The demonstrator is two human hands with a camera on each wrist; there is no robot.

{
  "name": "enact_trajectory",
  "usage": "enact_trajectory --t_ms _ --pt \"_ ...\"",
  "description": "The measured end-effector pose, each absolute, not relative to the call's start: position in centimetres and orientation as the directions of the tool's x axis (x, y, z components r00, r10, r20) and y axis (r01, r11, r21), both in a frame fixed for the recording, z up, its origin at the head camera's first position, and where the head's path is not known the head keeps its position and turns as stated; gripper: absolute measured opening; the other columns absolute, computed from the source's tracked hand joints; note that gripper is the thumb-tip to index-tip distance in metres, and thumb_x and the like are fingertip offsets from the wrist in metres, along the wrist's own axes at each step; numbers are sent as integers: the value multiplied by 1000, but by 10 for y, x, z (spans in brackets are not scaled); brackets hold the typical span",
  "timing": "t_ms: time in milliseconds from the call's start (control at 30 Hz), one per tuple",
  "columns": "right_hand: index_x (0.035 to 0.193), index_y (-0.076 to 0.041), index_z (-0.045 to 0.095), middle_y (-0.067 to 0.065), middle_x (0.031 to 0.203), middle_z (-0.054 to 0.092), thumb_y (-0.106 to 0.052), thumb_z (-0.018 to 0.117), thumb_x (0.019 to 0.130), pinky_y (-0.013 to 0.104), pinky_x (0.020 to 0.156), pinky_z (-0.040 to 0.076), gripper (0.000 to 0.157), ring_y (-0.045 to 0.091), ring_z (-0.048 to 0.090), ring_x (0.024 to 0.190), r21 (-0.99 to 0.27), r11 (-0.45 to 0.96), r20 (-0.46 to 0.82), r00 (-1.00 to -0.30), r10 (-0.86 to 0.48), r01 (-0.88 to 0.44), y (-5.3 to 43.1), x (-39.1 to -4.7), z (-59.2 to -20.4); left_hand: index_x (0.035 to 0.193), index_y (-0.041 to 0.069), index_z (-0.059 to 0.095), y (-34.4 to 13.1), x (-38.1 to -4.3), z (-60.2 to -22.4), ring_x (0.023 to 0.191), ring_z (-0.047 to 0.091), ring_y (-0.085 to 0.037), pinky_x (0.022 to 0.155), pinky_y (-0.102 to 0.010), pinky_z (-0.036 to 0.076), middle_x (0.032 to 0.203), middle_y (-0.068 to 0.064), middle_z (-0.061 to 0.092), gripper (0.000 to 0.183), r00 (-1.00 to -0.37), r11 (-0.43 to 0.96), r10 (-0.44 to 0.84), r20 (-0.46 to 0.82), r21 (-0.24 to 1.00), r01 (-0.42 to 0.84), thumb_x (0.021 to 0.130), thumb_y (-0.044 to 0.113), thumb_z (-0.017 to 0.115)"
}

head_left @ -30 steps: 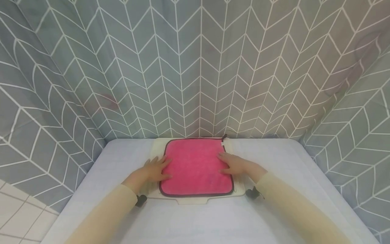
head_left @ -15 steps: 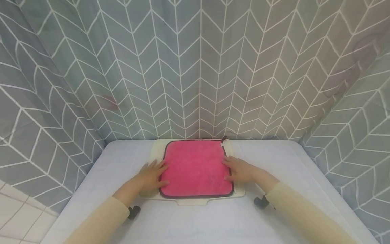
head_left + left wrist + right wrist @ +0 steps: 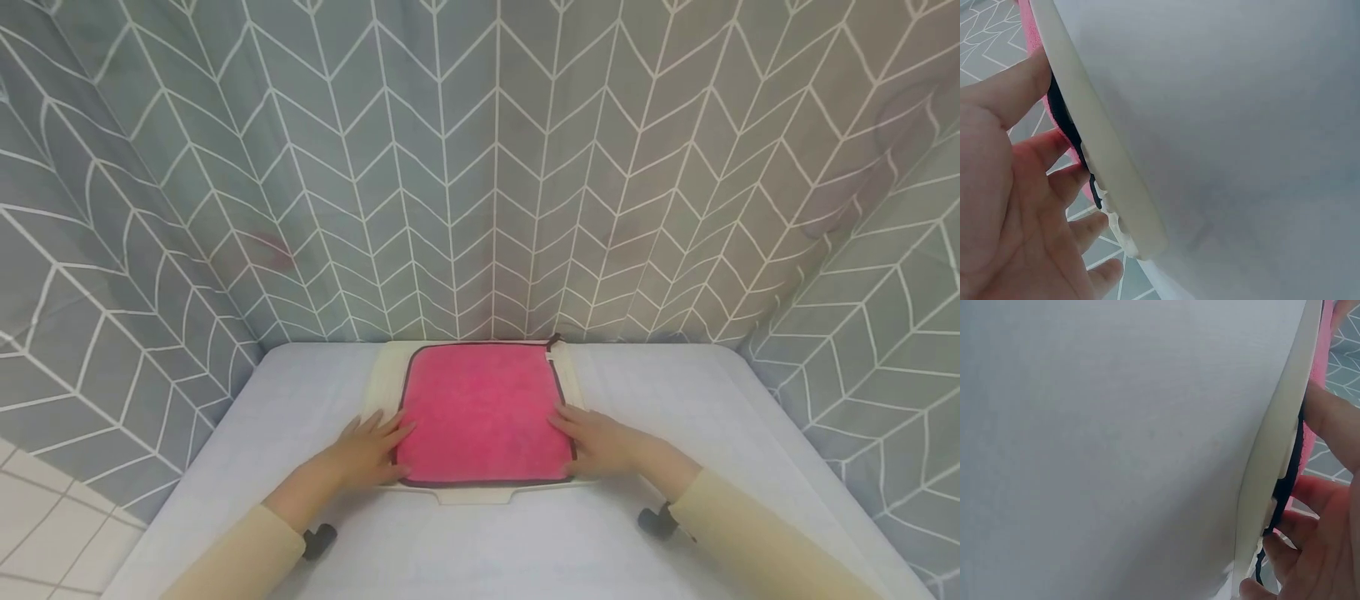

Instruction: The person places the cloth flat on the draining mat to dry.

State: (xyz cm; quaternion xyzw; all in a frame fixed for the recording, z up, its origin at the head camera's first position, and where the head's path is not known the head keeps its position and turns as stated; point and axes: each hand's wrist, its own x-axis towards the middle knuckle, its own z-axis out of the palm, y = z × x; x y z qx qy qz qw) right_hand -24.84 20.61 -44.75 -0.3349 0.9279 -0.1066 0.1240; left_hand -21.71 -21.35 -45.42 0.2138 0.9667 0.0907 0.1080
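A pink cloth (image 3: pixel 483 412) with a dark border lies flat on a cream board (image 3: pixel 384 375), whose tab points towards me. On the cloth's left edge, near its front corner, rests my left hand (image 3: pixel 363 450) with fingers spread. My right hand (image 3: pixel 600 442) touches the opposite edge at about the same height. In the left wrist view, the fingers (image 3: pixel 1063 184) lie along the dark border beside the board's rim (image 3: pixel 1110 150). The right wrist view has the fingertips (image 3: pixel 1285 525) against the border too. Neither hand is curled round anything.
A white-covered table (image 3: pixel 480 550) carries the board near its back edge. Grey curtains (image 3: pixel 465 167) with white chevron lines stand behind and at both sides. Black wrist-worn devices (image 3: pixel 320 542) show at the cuffs. A tiled floor (image 3: pixel 45 517) shows at the lower left.
Both hands have slid towards me along the cloth's side edges and a little outward, off its surface to its borders. The cloth and the board stay in about the same place.
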Motion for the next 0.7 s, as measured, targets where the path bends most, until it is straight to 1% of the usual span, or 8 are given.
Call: enact_trajectory --t_ms 100,200,300,433,533,600,700 --pt "155 -5 36 19 162 27 -51 69 90 53 118 28 86 41 25 148 -282 762 -169 -751 -638 -583 208 -248 -448 155 16 39 -216 -217 -457 148 18 -47 116 -69 12 162 -12 31 75 -890 896 425 -168 217 387 94 51 63" --pt "154 -6 39 18 161 31 -48 71 89 55 118 28 84 42 24 148 -282 769 -175 -757 -629 -574 210 -249 -449 154 16 41 -219 -215 -458 148 19 -46 117 -68 13 162 -11 32 72 -893 895 421 -162 234 379 95 49 63" --pt "152 -5 42 18 158 36 -38 74 89 56 118 27 77 43 24 148 -294 779 -177 -769 -614 -554 216 -249 -448 153 16 43 -223 -211 -458 148 21 -46 117 -68 13 160 -12 34 69 -895 892 417 -158 260 370 95 46 64" --pt "145 -1 50 20 152 45 -28 74 90 59 117 26 65 46 27 145 -302 776 -138 -780 -610 -554 229 -246 -446 151 16 46 -229 -203 -458 147 22 -47 116 -69 13 158 -15 37 65 -902 889 404 -149 295 350 95 40 66" --pt "139 2 55 23 147 49 -28 73 91 62 115 27 59 50 29 142 -305 768 -93 -785 -613 -564 241 -241 -442 150 15 47 -235 -198 -457 147 22 -47 116 -69 13 157 -16 39 64 -918 897 372 -139 308 317 95 38 67" --pt "138 2 57 24 146 50 -29 73 91 64 114 27 58 52 30 141 -309 768 -71 -792 -607 -560 248 -239 -437 150 14 47 -240 -194 -456 147 23 -47 116 -67 13 156 -16 40 63 -930 906 344 -128 305 293 95 39 66" --pt "137 -1 58 23 146 50 -29 73 91 64 114 26 56 51 29 142 -335 791 -67 -824 -563 -512 257 -235 -429 148 12 49 -248 -190 -453 145 24 -49 115 -69 14 155 -19 41 61 -941 910 328 -86 297 290 95 39 66"
